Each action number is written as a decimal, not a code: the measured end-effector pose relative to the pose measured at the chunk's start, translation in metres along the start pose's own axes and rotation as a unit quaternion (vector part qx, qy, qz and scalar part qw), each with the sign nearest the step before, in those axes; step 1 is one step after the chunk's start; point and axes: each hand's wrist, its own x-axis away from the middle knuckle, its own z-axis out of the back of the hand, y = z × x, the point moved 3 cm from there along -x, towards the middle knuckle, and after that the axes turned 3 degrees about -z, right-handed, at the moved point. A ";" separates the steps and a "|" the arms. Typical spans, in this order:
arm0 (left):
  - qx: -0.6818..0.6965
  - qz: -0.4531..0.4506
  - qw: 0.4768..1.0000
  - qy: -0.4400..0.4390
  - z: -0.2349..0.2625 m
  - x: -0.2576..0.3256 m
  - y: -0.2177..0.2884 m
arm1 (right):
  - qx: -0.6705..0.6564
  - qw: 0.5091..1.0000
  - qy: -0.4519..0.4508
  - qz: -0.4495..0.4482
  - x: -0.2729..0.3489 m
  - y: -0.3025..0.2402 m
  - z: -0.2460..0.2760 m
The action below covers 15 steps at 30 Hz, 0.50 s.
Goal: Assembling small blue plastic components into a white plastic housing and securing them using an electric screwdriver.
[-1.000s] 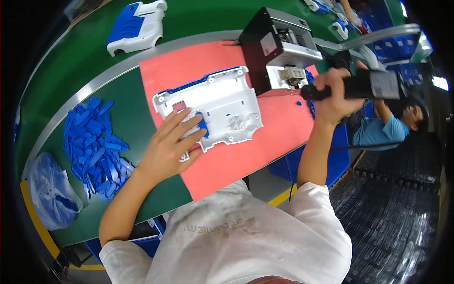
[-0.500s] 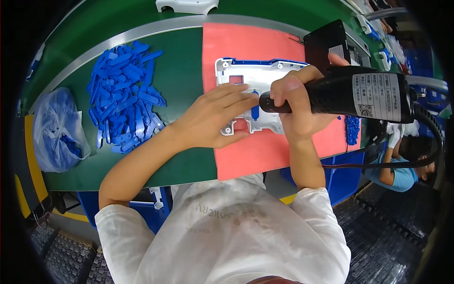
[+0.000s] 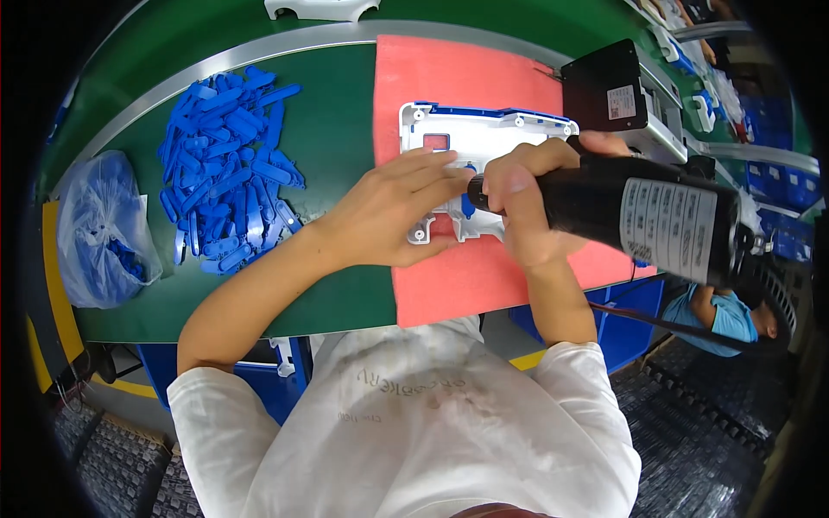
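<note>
A white plastic housing (image 3: 509, 129) with a blue strip along its far edge lies on the red mat (image 3: 449, 293), its hollow side up. Across its left part my left hand (image 3: 401, 203) lies flat, fingers stretched out and thumb apart near the front edge. Its fingertips are beside a narrow blue plastic piece (image 3: 467, 205) inside the housing. My right hand (image 3: 540, 203) is wrapped round a black electric screwdriver (image 3: 596, 203), held nearly level. The tool's nose is at the blue piece, next to my left fingertips; the bit and any screw are hidden.
Many loose blue plastic pieces (image 3: 229, 164) are heaped on the green table (image 3: 332, 112) at the left, beside a clear plastic bag (image 3: 104, 233). A black box-shaped device (image 3: 604, 86) stands at the far right. Beyond the table's right end is a co-worker in a blue shirt (image 3: 721, 319).
The screwdriver's rear end has swung toward me and downward, while its nose stays near the blue piece. My left hand keeps its place on the housing. The view has shifted slightly.
</note>
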 end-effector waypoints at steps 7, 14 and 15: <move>-0.003 0.010 1.000 0.002 -0.001 0.000 0.000 | -0.043 0.999 -0.031 -0.003 0.002 0.003 -0.001; 0.024 0.020 0.999 -0.018 0.000 -0.008 0.003 | -0.089 0.996 0.003 -0.015 0.003 -0.001 0.000; 0.024 0.010 0.999 -0.018 0.002 -0.007 0.004 | -0.082 0.997 0.008 -0.011 0.003 0.001 0.005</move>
